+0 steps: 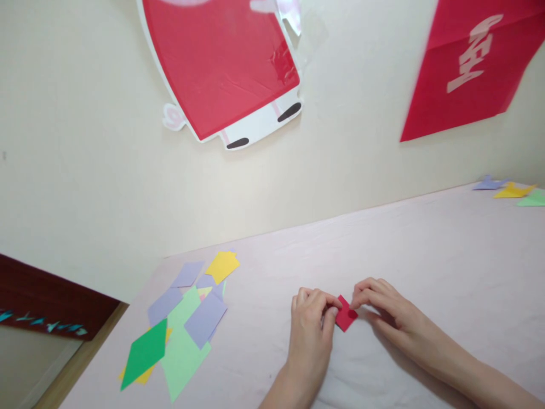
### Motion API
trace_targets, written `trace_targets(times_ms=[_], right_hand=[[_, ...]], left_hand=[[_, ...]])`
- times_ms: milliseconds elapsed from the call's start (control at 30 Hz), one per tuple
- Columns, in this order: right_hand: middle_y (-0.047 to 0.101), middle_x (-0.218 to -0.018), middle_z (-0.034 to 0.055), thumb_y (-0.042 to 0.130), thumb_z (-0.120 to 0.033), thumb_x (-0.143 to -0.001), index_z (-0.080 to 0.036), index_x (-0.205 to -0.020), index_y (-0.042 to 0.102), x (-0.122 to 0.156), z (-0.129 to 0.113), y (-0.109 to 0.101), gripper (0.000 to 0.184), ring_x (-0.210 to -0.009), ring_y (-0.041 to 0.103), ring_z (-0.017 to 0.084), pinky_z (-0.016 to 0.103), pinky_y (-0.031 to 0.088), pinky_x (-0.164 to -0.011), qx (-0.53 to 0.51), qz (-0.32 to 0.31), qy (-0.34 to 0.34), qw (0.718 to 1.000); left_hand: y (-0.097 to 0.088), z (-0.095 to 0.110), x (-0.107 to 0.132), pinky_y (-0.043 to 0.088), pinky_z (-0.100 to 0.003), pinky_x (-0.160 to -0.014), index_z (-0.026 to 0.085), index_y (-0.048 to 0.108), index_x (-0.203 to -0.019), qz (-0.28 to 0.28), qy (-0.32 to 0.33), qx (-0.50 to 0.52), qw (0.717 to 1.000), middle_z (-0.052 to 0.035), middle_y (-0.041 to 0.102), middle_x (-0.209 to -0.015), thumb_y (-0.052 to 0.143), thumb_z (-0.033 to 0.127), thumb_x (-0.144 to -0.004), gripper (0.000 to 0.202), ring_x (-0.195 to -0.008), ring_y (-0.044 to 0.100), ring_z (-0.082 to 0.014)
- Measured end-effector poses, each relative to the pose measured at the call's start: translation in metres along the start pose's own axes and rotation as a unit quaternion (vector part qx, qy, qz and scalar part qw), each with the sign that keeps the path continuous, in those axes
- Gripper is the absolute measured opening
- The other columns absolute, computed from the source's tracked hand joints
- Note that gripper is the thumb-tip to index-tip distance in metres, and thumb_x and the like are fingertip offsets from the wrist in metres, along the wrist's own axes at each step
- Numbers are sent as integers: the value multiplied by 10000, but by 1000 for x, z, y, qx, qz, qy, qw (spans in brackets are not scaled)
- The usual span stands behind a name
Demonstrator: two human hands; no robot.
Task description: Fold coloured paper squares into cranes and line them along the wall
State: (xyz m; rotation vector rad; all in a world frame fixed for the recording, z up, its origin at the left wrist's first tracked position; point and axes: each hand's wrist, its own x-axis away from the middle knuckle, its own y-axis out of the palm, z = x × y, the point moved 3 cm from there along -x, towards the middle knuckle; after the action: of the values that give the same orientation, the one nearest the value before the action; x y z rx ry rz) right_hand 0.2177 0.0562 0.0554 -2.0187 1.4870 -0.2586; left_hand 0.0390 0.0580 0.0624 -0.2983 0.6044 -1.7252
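A small folded piece of red paper (pixel 347 319) lies between my two hands on the pale cloth, one corner toward me. My left hand (pixel 313 324) holds its left edge, thumb and forefinger closing together there. From the other side, my right hand (pixel 389 311) has its fingertips bent down onto the paper's right corner. The fingers cover part of the paper, so its folds show only in part.
Purple, yellow and light green paper pieces lie to the left, with a green paper diamond (pixel 146 354) on top. Small folded papers (pixel 514 190) sit at the far right by the wall (pixel 340 170). Red decorations (pixel 472 68) hang there. The bed-like surface (pixel 264 352) ends at left.
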Motion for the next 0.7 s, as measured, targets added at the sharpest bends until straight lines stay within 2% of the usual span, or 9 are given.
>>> trace_targets(times_ms=[100,267,467,600,700], right_hand=[[621,-1004,66,465,-147,-894,-272,-933,686,-2,0,2,257,-986,552,247,405,490,-849,31,-12,-19,999],[637,-1008,69,466,-197,-950,-284,-992,714,-2,2,6,266,-967,558,245,415,492,-854,68,-6,-47,997],[637,-1103,72,491,-219,-937,-299,-1077,704,-4,6,1,267,-1074,550,258,441,476,-933,51,2,-36,998],[641,-1095,69,492,-207,-918,-302,-1021,720,-6,12,-7,267,-1082,545,261,442,469,-937,39,-13,-30,999],[634,-1080,65,536,-265,-922,-311,-953,739,-6,15,-10,210,-1079,538,265,444,458,-941,45,-30,-24,998]], left_hand=[[2,3,0,382,-401,-895,273,674,-904,-17,20,-23,999,10,662,-920,501,66,-900,270,-962,511,-220],[3,5,2,378,-421,-958,258,661,-1034,-4,55,-99,994,-47,582,-1211,490,10,-882,337,-1138,466,-239],[0,6,4,416,-408,-920,245,640,-1123,-32,93,-118,988,-24,655,-1143,485,21,-904,350,-1053,513,-222],[-3,5,5,431,-382,-934,261,647,-1139,-43,106,-105,988,-6,663,-1169,488,38,-910,356,-1061,517,-201],[-2,6,6,431,-365,-939,276,662,-1119,-56,113,-95,987,12,679,-1157,510,69,-918,327,-1054,521,-189]])
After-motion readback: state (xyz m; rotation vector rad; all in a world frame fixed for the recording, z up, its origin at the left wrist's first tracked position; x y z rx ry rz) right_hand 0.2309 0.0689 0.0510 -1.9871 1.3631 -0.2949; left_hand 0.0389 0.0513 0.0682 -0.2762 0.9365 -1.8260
